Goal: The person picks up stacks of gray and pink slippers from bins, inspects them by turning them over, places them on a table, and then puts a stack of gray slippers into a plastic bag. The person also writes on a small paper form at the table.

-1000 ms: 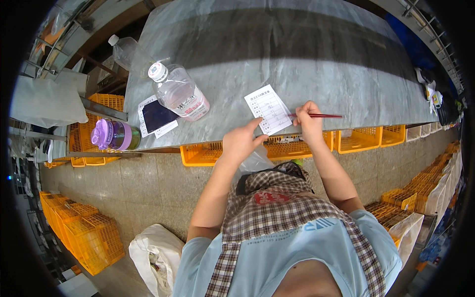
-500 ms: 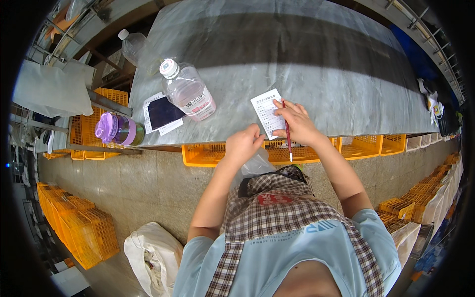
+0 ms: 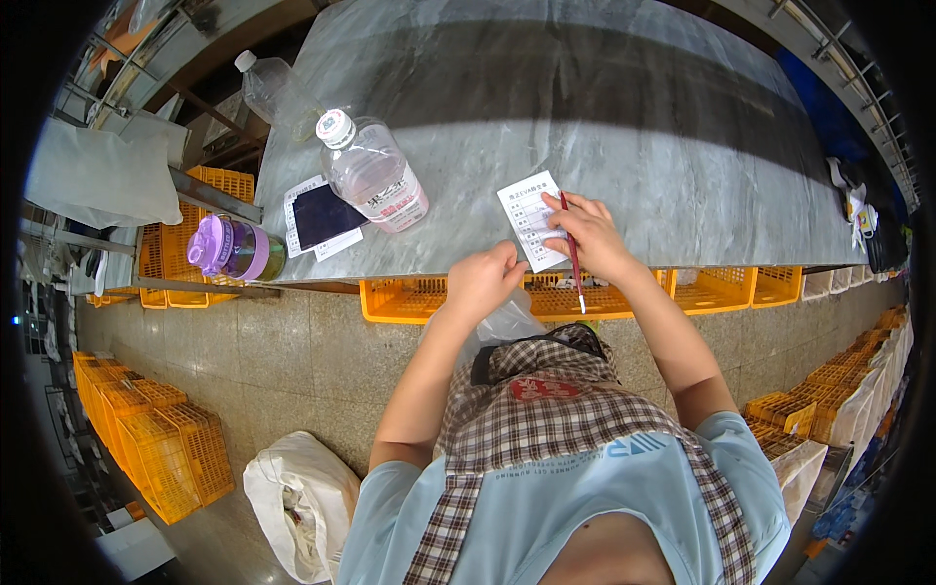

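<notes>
A small white printed slip [image 3: 525,200] lies near the front edge of the marble-patterned table. My right hand [image 3: 600,242] rests over its right side, fingers bent round a slim dark red pen [image 3: 573,258]. The pen slants toward me, its pale lower end sticking out past the table edge. Close to the slip's lower left corner, my left hand [image 3: 483,281] is curled closed at the table edge. Whether anything is inside its fingers is hidden. Below that hand, a clear plastic bag [image 3: 509,320] shows in front of my checked apron.
Left on the table [image 3: 468,146] stand a large clear bottle [image 3: 375,180], more slips under a dark flat pad [image 3: 327,218], and a purple-lidded cup [image 3: 234,250] at the edge. Yellow crates [image 3: 400,300] sit under the tabletop. A white sack [image 3: 300,502] is on the floor.
The red pen has tilted slightly, its lower end swinging a little to the right with my right hand. My left hand stays nearly in place, and the view has shifted slightly.
</notes>
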`<state>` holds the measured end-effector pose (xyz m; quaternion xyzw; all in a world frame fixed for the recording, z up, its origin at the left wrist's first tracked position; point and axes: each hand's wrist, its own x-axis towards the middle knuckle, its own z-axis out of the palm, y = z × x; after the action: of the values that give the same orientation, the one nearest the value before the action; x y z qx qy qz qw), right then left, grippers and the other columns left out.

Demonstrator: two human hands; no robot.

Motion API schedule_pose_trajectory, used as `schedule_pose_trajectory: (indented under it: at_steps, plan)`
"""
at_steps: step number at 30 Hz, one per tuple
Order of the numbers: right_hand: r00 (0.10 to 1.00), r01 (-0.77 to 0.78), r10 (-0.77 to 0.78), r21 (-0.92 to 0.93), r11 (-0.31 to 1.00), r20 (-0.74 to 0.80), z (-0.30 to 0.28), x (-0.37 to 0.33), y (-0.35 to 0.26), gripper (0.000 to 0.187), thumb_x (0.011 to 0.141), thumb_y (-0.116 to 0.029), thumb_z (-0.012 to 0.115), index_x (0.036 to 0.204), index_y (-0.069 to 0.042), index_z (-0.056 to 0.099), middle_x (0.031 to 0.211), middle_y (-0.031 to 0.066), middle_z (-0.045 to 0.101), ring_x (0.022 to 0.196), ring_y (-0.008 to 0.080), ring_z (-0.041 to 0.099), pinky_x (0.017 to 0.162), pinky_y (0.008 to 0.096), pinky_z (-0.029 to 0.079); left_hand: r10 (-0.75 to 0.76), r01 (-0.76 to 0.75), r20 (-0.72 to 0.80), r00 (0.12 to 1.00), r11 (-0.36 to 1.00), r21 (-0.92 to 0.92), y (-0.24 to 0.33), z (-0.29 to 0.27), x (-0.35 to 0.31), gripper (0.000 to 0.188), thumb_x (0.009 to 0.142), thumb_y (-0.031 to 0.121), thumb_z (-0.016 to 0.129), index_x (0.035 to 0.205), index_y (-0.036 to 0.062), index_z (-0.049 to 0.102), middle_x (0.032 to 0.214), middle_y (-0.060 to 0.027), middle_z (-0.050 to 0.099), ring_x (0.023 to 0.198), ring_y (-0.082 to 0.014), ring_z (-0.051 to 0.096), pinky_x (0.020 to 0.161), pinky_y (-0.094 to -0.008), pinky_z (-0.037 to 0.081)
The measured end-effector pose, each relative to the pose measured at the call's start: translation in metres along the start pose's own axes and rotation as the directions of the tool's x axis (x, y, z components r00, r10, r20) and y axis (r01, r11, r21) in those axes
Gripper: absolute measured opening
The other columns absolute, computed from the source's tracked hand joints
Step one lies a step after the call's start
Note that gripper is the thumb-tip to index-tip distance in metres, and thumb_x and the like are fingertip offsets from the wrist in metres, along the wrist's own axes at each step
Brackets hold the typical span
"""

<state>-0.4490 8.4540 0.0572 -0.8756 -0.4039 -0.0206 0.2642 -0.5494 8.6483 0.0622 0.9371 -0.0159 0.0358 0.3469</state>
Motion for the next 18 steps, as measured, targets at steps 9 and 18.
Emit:
schedule_pose_trajectory:
  at_steps: [9, 18]
  plan:
    - [0.998, -0.021, 0.024, 0.066, 0.998, -0.051, 0.003, 0.003, 0.002, 0.011, 0.084, -0.023, 0.061, 0.087, -0.012, 0.06, 0.122, 0.0049, 0.059, 0.121, 0.0293, 0.045, 0.097, 0.0418, 0.032, -0.023, 0.023, 0.021, 1.0, 1.0, 0.011, 0.002, -0.003, 0.001, 0.023, 0.079, 0.03, 0.064, 0.075, 0.0107, 0.052, 0.063, -0.0092, 0.058, 0.062, -0.0302, 0.059, 0.053, -0.0399, 0.044]
    - [1.0, -0.009, 0.006, 0.175, 0.985, 0.02, -0.006, 0.012, 0.004, 0.009, 0.082, -0.017, 0.061, 0.084, -0.009, 0.057, 0.114, 0.0111, 0.062, 0.113, 0.0346, 0.05, 0.095, 0.0418, 0.038, -0.077, 0.076, 0.068, 0.995, 0.997, 0.015, 0.001, -0.003, 0.001, 0.023, 0.08, 0.031, 0.063, 0.088, 0.0118, 0.053, 0.071, -0.0098, 0.063, 0.068, -0.0312, 0.062, 0.058, -0.0403, 0.046]
